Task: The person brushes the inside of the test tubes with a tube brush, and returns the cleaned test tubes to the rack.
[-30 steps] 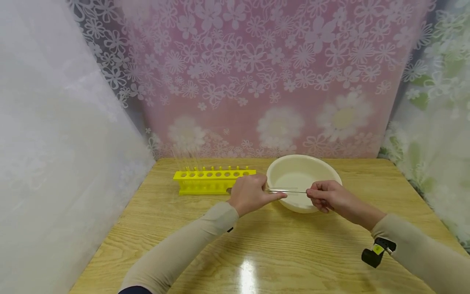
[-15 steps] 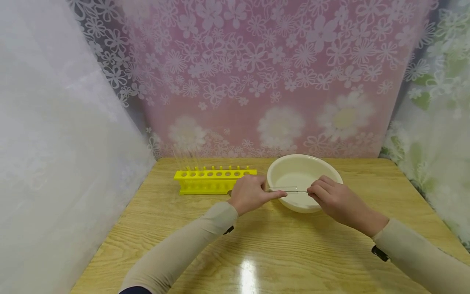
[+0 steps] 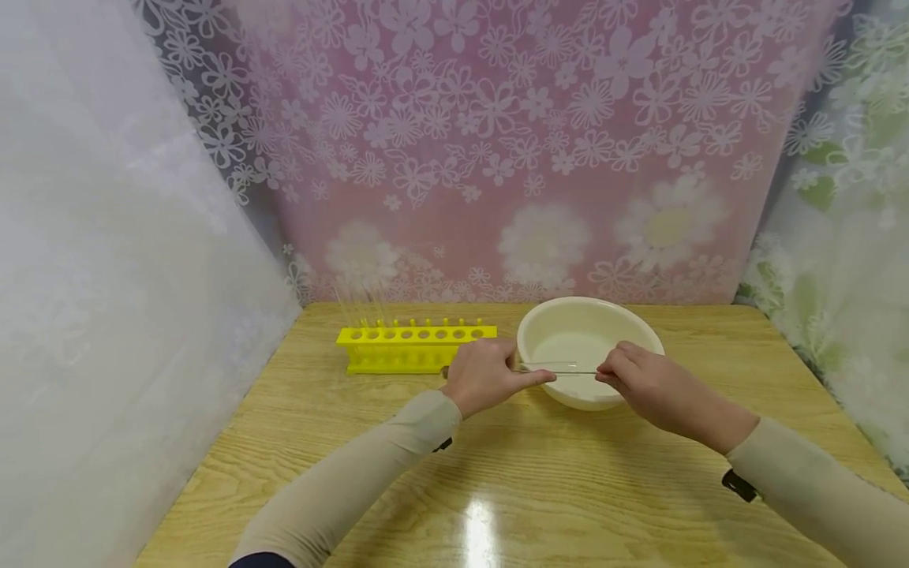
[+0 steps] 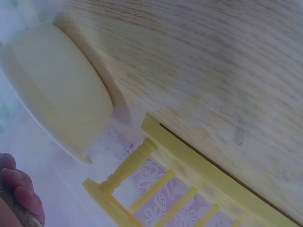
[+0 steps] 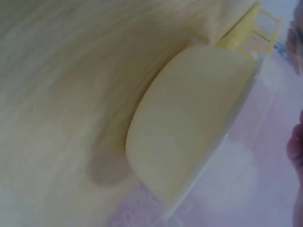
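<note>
Beige sleeves (image 3: pixel 369 473) enter from the near side over a wood-grain worktop (image 3: pixel 398 489); a black device (image 3: pixel 740 484) sits at the right cuff. Left hand (image 3: pixel 486 371): fingers curled round a clear tube (image 3: pixel 564 364), thumb extended along it. Tube lies roughly level, its right end over the basin's near half. Right hand (image 3: pixel 656 390): thumb and fingers pinch the end of a thin rod (image 3: pixel 577 373), which runs leftward toward the left hand. Whether the rod sits inside the tube or alongside: cannot tell. Small dark tip (image 3: pixel 445 371) shows left of the left hand; nature unclear.

Cream basin (image 3: pixel 557 317) stands upright behind the hands. Yellow rack (image 3: pixel 426 337) stands left of it, apart, partly masked by the left hand; several standing tubes (image 3: pixel 344 304) rise at its left end, too faint to count. Pink floral curtain (image 3: pixel 497 118) hangs beyond.
</note>
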`<action>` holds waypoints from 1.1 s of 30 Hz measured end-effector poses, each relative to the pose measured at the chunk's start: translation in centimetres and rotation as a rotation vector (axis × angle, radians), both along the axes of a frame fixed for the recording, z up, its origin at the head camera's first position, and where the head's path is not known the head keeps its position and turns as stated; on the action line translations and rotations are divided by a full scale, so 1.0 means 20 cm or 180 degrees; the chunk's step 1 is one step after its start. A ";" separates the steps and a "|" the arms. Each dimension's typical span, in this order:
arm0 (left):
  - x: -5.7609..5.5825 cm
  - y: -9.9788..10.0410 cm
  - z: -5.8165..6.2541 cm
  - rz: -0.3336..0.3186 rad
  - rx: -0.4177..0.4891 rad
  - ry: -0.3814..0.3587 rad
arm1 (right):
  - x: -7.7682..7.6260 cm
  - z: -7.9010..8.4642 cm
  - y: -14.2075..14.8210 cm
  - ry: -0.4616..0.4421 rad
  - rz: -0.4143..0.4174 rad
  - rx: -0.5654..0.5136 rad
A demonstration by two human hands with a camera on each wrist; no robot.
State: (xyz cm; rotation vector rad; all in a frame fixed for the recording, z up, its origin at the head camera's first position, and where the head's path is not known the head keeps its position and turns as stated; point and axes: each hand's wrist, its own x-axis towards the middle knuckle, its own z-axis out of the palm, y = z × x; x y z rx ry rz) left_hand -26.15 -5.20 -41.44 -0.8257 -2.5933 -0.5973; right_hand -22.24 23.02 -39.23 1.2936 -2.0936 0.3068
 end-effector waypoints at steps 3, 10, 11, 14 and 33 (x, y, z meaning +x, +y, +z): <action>0.00 0.00 0.00 -0.0008 -0.0027 0.0130 | 0.01 0.00 0.00 -0.1030 -0.0119 -0.0311; 0.01 0.01 0.01 0.0004 -0.0246 0.0414 | 0.01 0.01 0.00 -0.4027 0.0059 -0.1469; 0.01 0.01 0.00 0.0010 -0.0293 0.0444 | 0.01 0.01 0.00 -0.4344 0.0056 -0.1599; 0.02 0.01 0.00 0.0030 -0.0348 0.0442 | 0.01 0.00 0.00 -0.4640 -0.0083 -0.1770; 0.01 0.01 -0.02 -0.0001 -0.0059 -0.0201 | -0.04 -0.04 0.02 0.0695 0.0100 0.0006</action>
